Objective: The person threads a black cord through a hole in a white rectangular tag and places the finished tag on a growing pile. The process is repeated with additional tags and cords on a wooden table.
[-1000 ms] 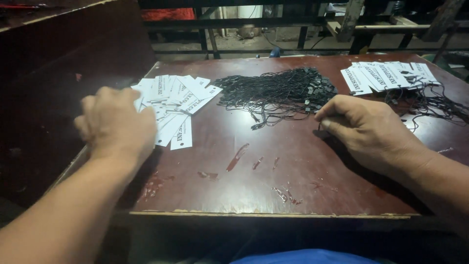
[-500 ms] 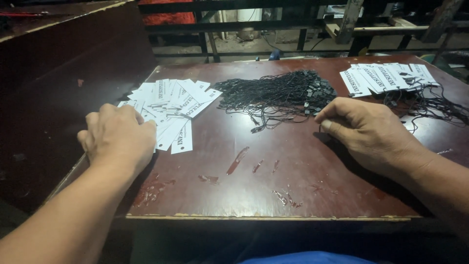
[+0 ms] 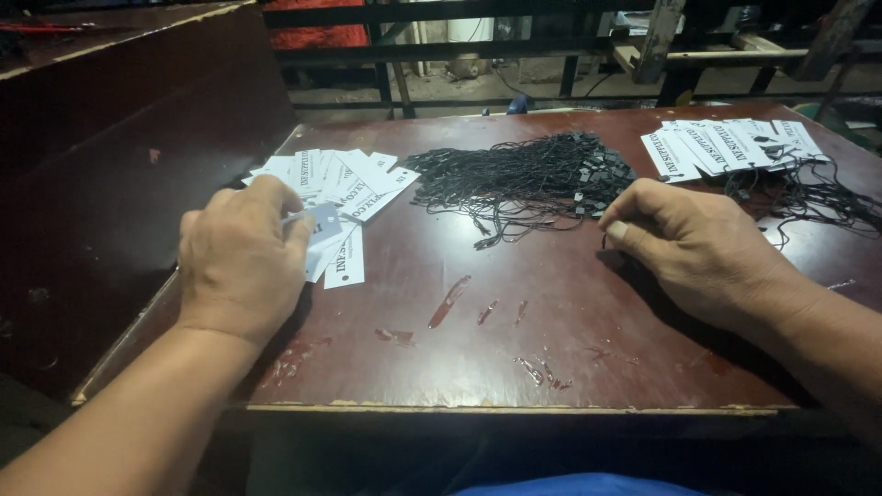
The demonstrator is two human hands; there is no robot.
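Note:
My left hand (image 3: 241, 257) rests on the near edge of a spread of white paper tags (image 3: 344, 188) at the left of a dark red table (image 3: 478, 358), its fingertips pinching one white tag (image 3: 323, 220). A heap of thin black strings (image 3: 528, 174) lies in the table's middle. My right hand (image 3: 694, 243) lies just right of that heap, thumb and forefinger pinched on the end of a black string (image 3: 606, 241). Whether it is lifted off the table is unclear.
A second pile of white tags (image 3: 726, 147) with loose black strings (image 3: 808, 197) lies at the far right. A dark slanted board (image 3: 119, 174) rises along the table's left side. Metal frames and a wooden post (image 3: 657, 41) stand behind the table.
My left hand has slid right and down over the tags and closed its fingers on one. My right hand has stayed by the string heap, still pinched.

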